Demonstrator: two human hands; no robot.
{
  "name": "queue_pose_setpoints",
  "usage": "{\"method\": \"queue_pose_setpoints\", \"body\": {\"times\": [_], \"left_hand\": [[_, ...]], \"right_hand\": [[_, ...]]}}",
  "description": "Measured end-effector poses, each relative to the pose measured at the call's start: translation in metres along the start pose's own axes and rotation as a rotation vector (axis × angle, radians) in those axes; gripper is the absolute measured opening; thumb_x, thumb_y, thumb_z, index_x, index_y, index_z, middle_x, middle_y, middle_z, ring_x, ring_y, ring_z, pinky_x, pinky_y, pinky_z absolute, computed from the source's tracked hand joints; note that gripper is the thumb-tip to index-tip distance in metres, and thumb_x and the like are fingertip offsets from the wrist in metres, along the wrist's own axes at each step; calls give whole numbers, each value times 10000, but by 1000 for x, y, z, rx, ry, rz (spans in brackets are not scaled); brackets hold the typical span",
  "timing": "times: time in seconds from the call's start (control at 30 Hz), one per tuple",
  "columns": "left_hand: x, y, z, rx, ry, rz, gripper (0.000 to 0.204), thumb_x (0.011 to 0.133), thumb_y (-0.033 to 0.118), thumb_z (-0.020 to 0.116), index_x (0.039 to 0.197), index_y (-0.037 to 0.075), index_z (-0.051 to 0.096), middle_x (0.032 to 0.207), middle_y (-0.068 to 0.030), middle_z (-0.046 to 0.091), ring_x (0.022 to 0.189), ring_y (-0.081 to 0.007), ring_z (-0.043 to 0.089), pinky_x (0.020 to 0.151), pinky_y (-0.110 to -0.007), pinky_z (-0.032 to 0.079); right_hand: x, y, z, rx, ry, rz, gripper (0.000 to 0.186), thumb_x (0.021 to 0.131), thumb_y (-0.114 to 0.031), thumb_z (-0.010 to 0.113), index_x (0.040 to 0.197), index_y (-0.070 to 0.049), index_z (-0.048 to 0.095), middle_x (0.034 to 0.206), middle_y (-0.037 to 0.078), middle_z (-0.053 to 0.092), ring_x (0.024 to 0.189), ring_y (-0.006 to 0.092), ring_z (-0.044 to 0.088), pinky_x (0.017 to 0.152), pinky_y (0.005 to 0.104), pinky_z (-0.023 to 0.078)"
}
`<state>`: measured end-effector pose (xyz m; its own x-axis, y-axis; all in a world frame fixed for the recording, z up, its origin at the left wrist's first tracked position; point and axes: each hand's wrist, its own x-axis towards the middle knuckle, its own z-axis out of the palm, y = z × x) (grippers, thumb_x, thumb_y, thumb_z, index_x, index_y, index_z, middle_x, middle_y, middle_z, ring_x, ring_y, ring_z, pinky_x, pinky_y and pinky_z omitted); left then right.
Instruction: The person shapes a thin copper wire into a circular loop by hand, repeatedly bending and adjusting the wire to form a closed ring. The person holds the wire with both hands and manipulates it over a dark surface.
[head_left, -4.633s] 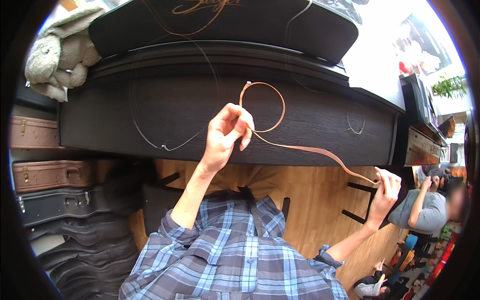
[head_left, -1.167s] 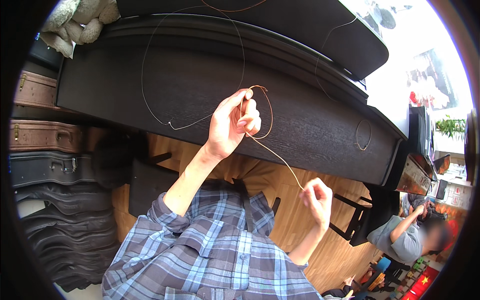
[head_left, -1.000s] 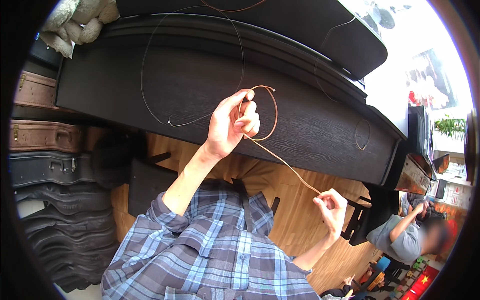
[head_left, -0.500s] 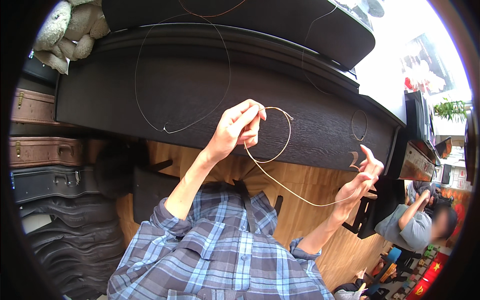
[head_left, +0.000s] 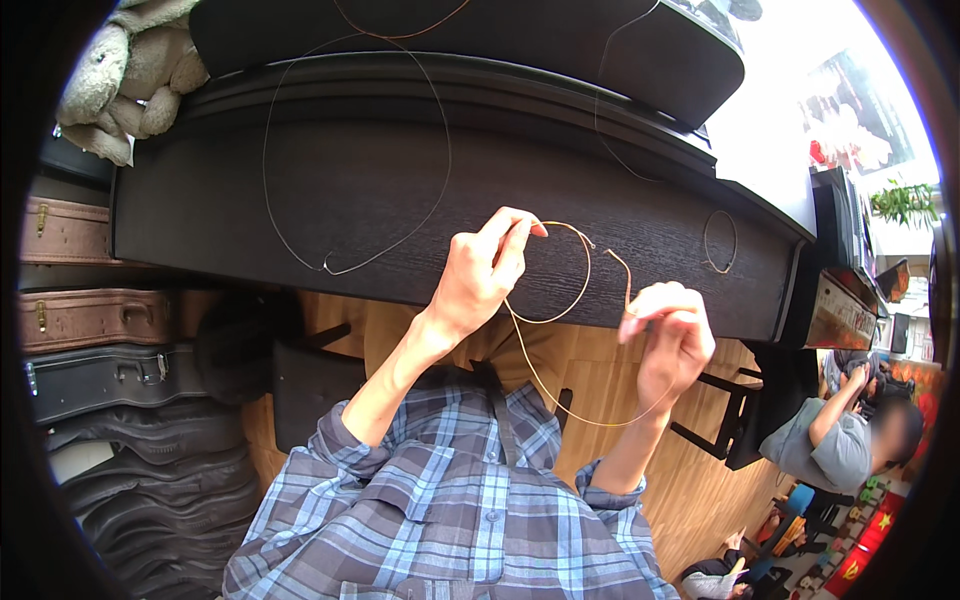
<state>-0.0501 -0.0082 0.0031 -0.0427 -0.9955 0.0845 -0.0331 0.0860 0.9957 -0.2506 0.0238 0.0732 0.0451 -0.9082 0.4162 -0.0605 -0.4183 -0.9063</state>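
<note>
I see the copper-coloured string (head_left: 589, 272) looped once, left hand (head_left: 482, 272) pinching it, right hand (head_left: 674, 340) clamped near its end, the slack between left uncoiled.

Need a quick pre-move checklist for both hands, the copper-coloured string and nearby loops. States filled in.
1. Left hand on the copper-coloured string: ok, fingers at its loop.
2. Right hand on the string: ok, a short end juts above the fingers.
3. Strand between hands taut: not ok, it sags.
4. Strand off right wrist: cannot tell, they overlap in view.
5. Large silver-coloured loop clear of left hand: ok.
6. Small ring of string clear of right hand: ok.
</note>
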Motion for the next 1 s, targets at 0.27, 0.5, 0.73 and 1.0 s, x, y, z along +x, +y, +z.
{"method": "queue_pose_setpoints", "body": {"times": [0.27, 0.5, 0.73, 1.0], "left_hand": [[-3, 8, 1, -36, -78, -61, 241, 1092, 185, 492, 1053, 20, 662, 529, 9, 554, 406, -27, 476, 399, -213, 341], [-5, 10, -10, -314, -122, -172, 295, 1111, 235, 445, 1071, -19, 589, 548, -35, 554, 363, -82, 496, 359, -222, 380], [-2, 8, -19, -507, -57, -156, 328, 1118, 246, 409, 1113, -40, 572, 595, -59, 580, 305, -100, 471, 295, -218, 349], [7, 22, -24, -517, 51, -161, 381, 1120, 289, 404, 1108, -37, 601, 555, -34, 541, 291, -84, 447, 271, -210, 331]], "right_hand": [[-1, 17, 19, -578, -257, -26, 193, 786, -52, 813, 948, -143, 761, 857, -31, 665, 841, 177, 622, 796, 344, 455], [-13, 32, 32, -378, -13, 51, 91, 892, -31, 739, 966, -56, 693, 1168, 125, 613, 1102, 246, 604, 924, 360, 529], [-19, 55, 62, 163, -1, 179, 173, 1019, -28, 585, 1135, -28, 456, 963, 136, 730, 953, 241, 709, 960, 391, 535], [-20, 42, 45, -120, -82, 211, 505, 921, 0, 720, 1321, -48, 415, 714, 30, 646, 711, 119, 633, 819, 302, 499]]}}
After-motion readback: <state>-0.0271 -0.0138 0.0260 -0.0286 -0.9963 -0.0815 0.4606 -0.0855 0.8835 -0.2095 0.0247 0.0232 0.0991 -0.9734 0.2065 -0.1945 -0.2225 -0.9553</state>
